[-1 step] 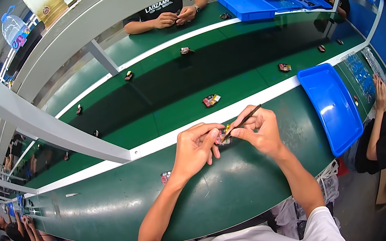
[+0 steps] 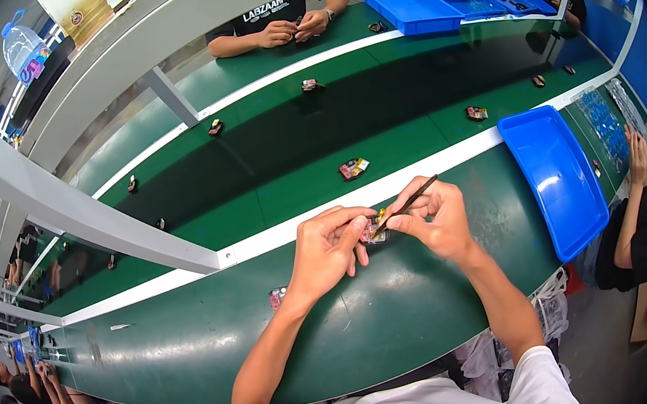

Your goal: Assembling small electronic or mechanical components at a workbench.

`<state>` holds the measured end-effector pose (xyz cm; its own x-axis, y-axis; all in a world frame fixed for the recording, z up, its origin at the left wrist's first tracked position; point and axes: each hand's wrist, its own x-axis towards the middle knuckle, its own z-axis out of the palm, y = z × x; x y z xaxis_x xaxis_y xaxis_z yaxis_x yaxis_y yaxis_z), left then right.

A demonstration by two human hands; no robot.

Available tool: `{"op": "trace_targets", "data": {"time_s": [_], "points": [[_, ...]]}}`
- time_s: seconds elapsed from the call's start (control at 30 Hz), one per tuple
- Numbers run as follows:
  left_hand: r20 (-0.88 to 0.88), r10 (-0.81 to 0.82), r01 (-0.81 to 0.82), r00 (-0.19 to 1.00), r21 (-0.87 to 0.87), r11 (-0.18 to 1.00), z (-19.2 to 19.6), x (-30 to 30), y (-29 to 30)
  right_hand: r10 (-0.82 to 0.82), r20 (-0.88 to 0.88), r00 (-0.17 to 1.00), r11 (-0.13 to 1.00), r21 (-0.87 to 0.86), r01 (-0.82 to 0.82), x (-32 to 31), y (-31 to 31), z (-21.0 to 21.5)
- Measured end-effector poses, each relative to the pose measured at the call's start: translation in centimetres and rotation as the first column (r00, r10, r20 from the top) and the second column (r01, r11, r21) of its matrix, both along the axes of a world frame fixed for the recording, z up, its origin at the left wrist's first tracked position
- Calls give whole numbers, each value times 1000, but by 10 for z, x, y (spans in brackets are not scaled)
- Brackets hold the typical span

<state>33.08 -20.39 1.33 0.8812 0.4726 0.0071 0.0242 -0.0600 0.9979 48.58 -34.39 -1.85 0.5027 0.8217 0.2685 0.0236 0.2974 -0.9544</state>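
My left hand is closed, its thumb and fingers pinching a small electronic assembly in red, black and yellow just above the green bench. Between the fingertips of my right hand are slim dark tweezers. Their tip points down at the assembly; whether it touches is too small to tell. Beside my left forearm, a second small red-and-black assembly lies on the bench, partly covered by that arm.
Several similar assemblies, one nearby, lie on the green conveyor belt beyond a white rail. A blue tray stands at right, beside a co-worker's hand. Another person's hands work across the belt. A grey frame post rises left.
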Motion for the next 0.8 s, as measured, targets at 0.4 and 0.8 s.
{"op": "trace_targets", "data": {"time_s": [0.4,0.8], "points": [[-21,10,-10,1000,-8,1000,3,0,-3,35,-12,999,999,2,-35,2,0,-3],[-64,210,-211,976,-11,977,3,1,-1,-275,76,958,949,184,258,-15,2,2]]}}
